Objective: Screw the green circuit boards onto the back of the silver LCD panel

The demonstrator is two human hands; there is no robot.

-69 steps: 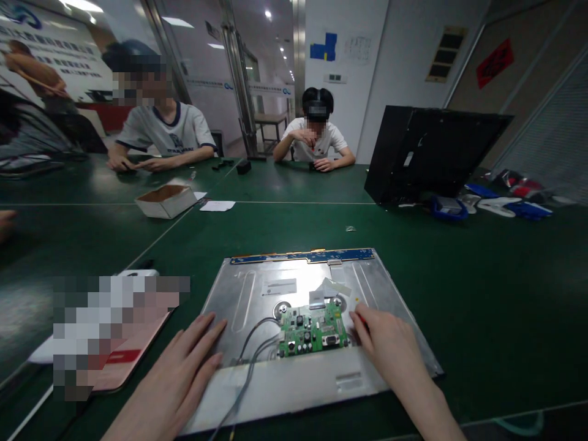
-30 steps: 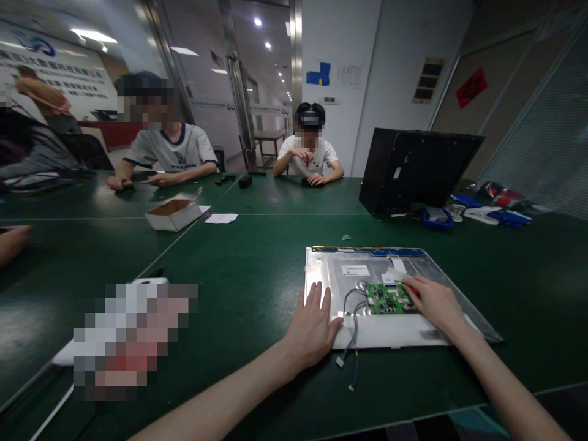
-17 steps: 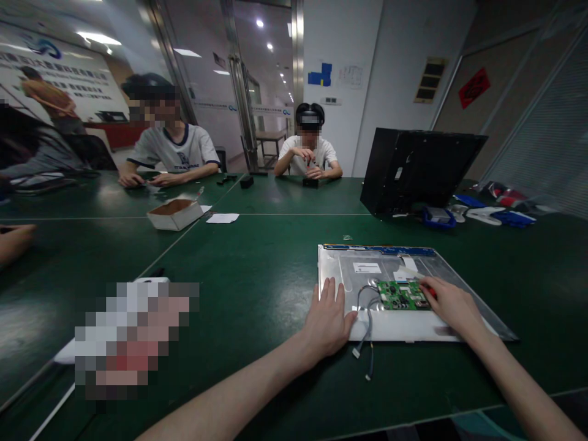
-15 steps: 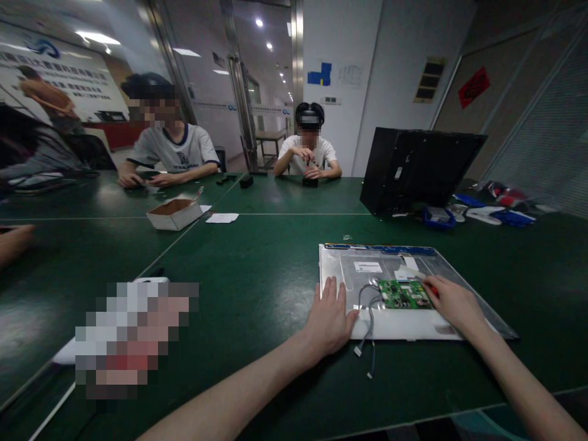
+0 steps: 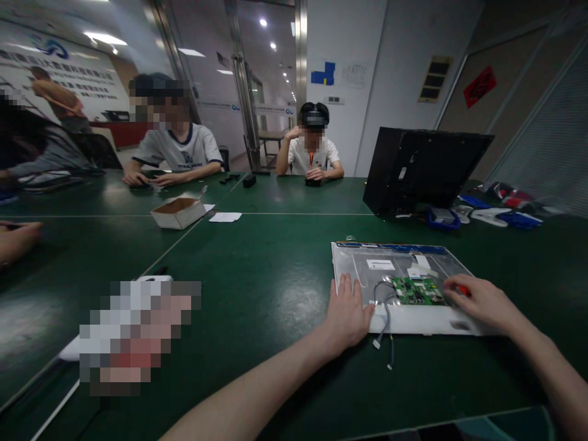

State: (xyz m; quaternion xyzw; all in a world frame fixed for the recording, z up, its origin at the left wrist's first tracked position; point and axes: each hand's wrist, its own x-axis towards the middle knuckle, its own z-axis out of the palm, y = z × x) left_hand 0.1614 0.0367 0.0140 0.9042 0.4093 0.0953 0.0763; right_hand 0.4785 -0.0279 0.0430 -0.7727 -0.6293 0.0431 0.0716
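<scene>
A silver metal display panel [image 5: 358, 263] lies back-up on the green table [image 5: 257, 269], with a small green circuit board [image 5: 417, 290] on it and grey cables [image 5: 384, 318] hanging over its near edge. My left hand [image 5: 348, 312] lies flat with fingers stretched out on the panel's left near corner. My right hand [image 5: 480, 301] rests on the panel just right of the circuit board, fingers curled round a small red thing [image 5: 463, 290] that I cannot make out fully.
A black monitor housing [image 5: 425, 168] stands behind the panel, with blue and white items [image 5: 491, 215] beside it. A small cardboard box [image 5: 178, 212] and a paper slip [image 5: 225, 217] lie mid-table. Two people sit across; another person's hand [image 5: 18, 239] shows at the left edge.
The panel has slid from in front of me to the right side of the table, with both hands staying on it. The cables now hang off its near edge.
</scene>
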